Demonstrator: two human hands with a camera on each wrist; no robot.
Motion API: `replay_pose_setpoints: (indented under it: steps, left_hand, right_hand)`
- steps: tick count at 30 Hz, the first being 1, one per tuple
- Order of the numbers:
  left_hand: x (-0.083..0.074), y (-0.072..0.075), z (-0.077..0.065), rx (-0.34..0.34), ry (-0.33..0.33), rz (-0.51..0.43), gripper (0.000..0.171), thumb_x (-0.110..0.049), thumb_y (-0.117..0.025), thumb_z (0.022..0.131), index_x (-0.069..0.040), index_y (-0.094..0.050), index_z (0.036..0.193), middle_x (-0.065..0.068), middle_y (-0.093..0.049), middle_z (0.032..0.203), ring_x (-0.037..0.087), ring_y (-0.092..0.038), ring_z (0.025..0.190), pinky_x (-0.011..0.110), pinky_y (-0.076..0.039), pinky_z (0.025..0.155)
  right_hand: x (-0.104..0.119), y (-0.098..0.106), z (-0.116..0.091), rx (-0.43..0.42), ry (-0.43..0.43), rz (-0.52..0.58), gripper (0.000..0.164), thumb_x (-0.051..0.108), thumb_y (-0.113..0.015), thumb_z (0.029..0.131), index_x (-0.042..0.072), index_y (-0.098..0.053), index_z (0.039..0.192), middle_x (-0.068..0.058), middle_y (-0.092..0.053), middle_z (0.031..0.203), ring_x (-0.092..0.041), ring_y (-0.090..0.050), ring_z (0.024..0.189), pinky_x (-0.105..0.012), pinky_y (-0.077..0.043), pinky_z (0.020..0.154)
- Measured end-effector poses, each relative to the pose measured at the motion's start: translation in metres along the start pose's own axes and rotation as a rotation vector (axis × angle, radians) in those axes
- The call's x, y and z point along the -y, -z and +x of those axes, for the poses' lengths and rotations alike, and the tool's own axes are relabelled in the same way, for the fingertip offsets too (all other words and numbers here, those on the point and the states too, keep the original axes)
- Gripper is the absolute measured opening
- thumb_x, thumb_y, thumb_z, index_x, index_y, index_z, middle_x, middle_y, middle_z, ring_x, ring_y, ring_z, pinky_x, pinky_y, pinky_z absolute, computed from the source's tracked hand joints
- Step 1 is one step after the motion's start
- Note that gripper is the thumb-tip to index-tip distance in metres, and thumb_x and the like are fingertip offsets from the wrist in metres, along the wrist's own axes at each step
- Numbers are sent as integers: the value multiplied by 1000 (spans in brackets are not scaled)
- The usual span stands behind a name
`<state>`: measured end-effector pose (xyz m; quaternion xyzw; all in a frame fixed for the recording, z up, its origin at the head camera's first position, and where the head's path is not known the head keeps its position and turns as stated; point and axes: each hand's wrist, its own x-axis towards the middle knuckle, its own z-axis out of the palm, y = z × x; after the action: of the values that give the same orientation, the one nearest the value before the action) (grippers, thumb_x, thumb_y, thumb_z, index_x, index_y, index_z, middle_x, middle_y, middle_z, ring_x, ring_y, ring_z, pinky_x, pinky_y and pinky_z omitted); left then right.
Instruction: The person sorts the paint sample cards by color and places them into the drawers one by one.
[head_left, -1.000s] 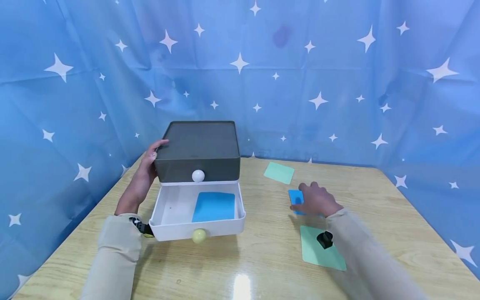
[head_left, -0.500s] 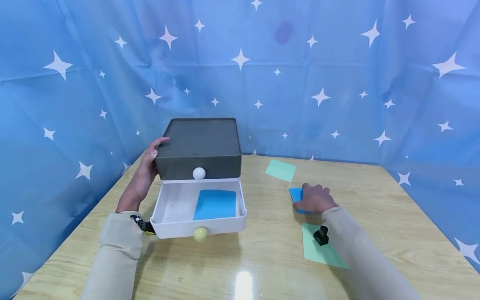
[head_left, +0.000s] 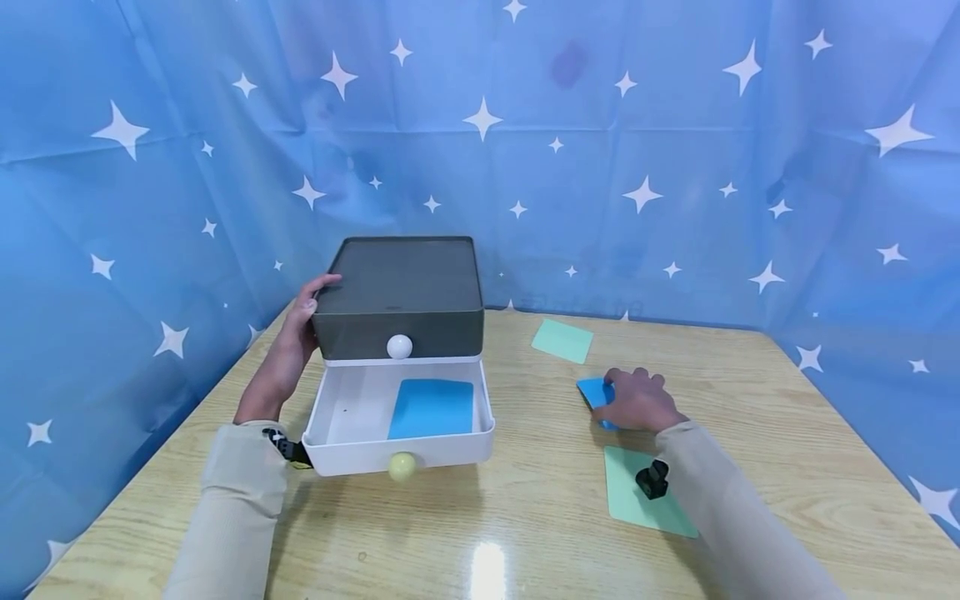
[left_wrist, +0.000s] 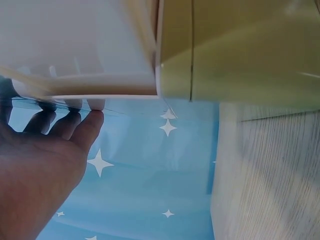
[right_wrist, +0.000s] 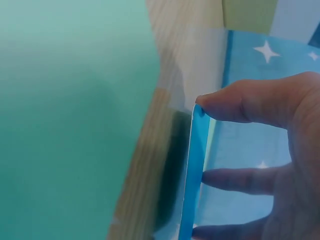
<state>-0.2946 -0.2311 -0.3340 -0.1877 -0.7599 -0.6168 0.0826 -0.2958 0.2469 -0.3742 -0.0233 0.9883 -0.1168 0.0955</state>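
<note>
At the left of the head view stands a small drawer box (head_left: 405, 275) with a dark grey top. Its white lower drawer (head_left: 352, 458) is pulled out, with a blue card (head_left: 431, 408) lying inside. My left hand (head_left: 288, 350) rests against the box's left side, fingertips at the top edge; the left wrist view shows the fingers (left_wrist: 90, 130) extended to the surface. On the right, my right hand (head_left: 637, 400) pinches a second blue card (right_wrist: 195, 165) by its edges between thumb and fingers. That card is tilted, one edge raised over a dark shadow.
A green card (head_left: 562, 341) lies on the wooden table (head_left: 540, 483) behind the right hand. A larger green sheet (head_left: 637, 500) is partly under the right forearm. A white knob (head_left: 400, 347) and a yellow-green knob (head_left: 402, 467) jut from the drawer fronts. A starred blue curtain (head_left: 525, 167) encloses the table.
The right hand's fingers have closed on the blue card and its left edge has tipped up from the table. The left hand stays at the box.
</note>
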Motion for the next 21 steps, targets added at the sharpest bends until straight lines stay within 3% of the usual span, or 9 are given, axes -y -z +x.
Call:
replay_pose_setpoints:
  steps: [21]
  left_hand:
    - [0, 1, -1, 5, -7, 30, 56, -49, -16, 105, -31, -26, 157, 6, -6, 167, 38, -18, 146, 68, -14, 114]
  right_hand:
    - [7, 9, -15, -100, 67, -8, 66, 33, -74, 86, 2, -53, 139, -36, -45, 135, -51, -41, 105, -53, -48, 71]
